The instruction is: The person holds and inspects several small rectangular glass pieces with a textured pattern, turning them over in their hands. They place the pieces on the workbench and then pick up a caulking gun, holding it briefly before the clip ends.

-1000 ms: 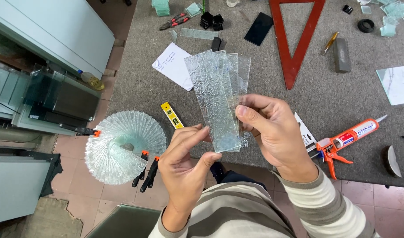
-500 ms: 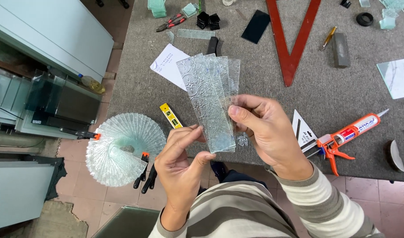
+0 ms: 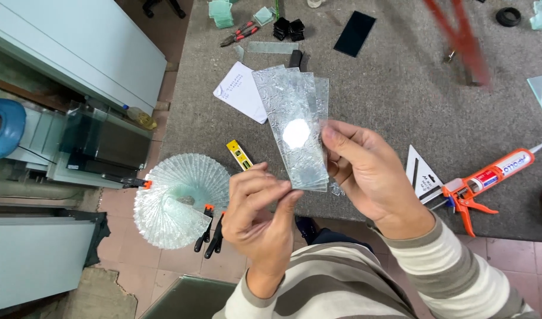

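Both hands' grip pinches fanned textured glass strips [image 3: 294,127]: left hand [image 3: 260,204], right hand [image 3: 365,174].

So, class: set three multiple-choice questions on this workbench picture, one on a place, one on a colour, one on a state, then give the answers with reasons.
1. Where does the fan of glass pieces sit?
A. at the bench's left edge
B. on the phone
C. under the caulking gun

2. What colour is the caulking gun frame?
A. blue
B. orange
C. green

3. How are the textured glass strips held?
A. flat on the bench
B. clamped
C. raised in both hands

Answers: 1 A, it overhangs the grey bench edge in clamps; 2 B, handle and frame show orange; 3 C, left hand and right hand pinch them above the bench.
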